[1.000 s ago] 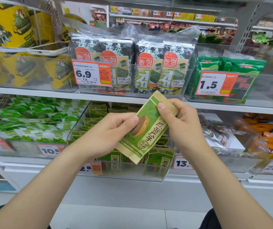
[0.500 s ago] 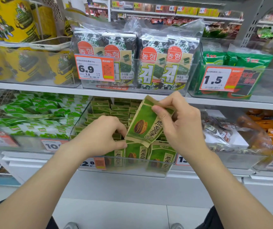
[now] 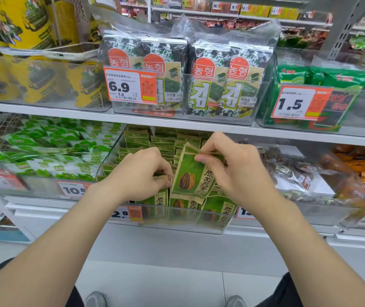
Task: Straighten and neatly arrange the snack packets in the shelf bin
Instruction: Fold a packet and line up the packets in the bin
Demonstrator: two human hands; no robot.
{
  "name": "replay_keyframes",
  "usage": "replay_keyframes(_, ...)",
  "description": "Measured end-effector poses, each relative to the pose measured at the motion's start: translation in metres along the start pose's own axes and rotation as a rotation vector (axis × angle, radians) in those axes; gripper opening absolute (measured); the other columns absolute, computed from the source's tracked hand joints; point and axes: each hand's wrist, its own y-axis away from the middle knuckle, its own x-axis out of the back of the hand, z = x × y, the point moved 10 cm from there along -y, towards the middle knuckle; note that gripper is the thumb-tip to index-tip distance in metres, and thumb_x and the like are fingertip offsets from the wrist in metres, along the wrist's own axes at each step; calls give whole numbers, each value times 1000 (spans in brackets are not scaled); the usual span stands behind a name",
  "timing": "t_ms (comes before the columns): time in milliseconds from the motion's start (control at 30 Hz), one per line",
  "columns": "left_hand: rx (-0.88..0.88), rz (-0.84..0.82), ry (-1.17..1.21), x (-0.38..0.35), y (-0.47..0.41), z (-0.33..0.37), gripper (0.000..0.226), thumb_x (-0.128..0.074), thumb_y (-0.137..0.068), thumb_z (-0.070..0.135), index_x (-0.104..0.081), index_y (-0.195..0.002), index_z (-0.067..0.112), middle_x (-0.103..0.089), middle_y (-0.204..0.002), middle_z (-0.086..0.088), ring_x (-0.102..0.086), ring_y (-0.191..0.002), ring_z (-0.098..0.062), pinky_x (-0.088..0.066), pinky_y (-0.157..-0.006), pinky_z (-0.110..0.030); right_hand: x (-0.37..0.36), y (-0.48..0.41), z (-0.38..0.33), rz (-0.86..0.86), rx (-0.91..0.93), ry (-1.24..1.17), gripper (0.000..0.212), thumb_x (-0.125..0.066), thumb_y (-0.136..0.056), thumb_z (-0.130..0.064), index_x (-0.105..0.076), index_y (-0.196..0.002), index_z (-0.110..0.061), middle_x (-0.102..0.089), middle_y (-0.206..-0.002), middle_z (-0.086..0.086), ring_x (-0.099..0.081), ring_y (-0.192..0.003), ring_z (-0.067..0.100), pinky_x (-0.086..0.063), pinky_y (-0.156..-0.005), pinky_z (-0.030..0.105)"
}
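On the lower shelf, straight ahead, a clear shelf bin holds rows of green-and-brown snack packets standing on edge, their brown tops running back under the upper shelf. The right hand pinches a sunflower-seed packet by its top edge between thumb and curled fingers; this packet hangs tilted, its lower edge touching the front-row packets that stand against the bin's front wall. The left hand is beside it, over the left front part of the bin, with fingers curled down and thumb closed on the brown tops of the front-row packets there. An orange price tag reading 2.8 sits on the bin's front, below the left wrist. To the left another bin holds green-and-white packets lying loosely. On the upper shelf stand seaweed packs in clear wrapping, with a 6.9 label in front of them
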Motion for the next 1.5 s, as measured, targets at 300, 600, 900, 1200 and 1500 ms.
replay_keyframes(300, -29, -2, 20, -5, 0, 4, 15, -65, -100, 43, -77, -108, 46, -45, -101, 16, -49, -101, -14, -39, -95, -46, -67, 12, 11, -516, 5, 307, 7, -65, -102, -39, -70, -103, -35, -68, -86, -11, -54, -96, 19, -48, -89, 42)
replay_keyframes(600, -11, 145, -33, 7, -4, 8, 15, -67, -100, 47, -81, -107, 44, -50, -98, 17, -52, -98, -11, -32, -88, -40, -91, 18, 12, -570, -46, 547, 17, -67, -103, -34, -67, -87, -32, -53, -69, -12, -46, -91, 21, -23, -79, 40)
replay_keyframes(900, -63, 120, 112, 4, -4, 14, 12, -68, -100, 45, -80, -99, 41, -47, -105, 14, -51, -99, -8, -39, -99, -48, -38, 5, 32, -185, -267, 235, 12, -70, -99, -41, -77, -105, -33, -72, -95, -14, -61, -89, 14, -50, -87, 38)
replay_keyframes(1200, -50, 87, 302, 14, 2, 9, 16, -79, -90, 47, -72, -98, 35, -69, -96, 19, -63, -94, -2, -51, -81, -28, -33, 1, 44, -144, -332, 226, 5, -68, -101, -27, -70, -97, -25, -72, -86, -7, -65, -87, 23, -53, -79, 39)
replay_keyframes(1500, 27, 158, 116, 14, -1, 15, 17, -71, -97, 26, -77, -109, 35, -71, -86, 22, -68, -80, -3, -59, -88, -37, 42, 1, 14, 455, -164, 171, 23, -56, -105, -2, -66, -125, -6, -66, -113, 6, -59, -101, 17, -41, -87, 18)
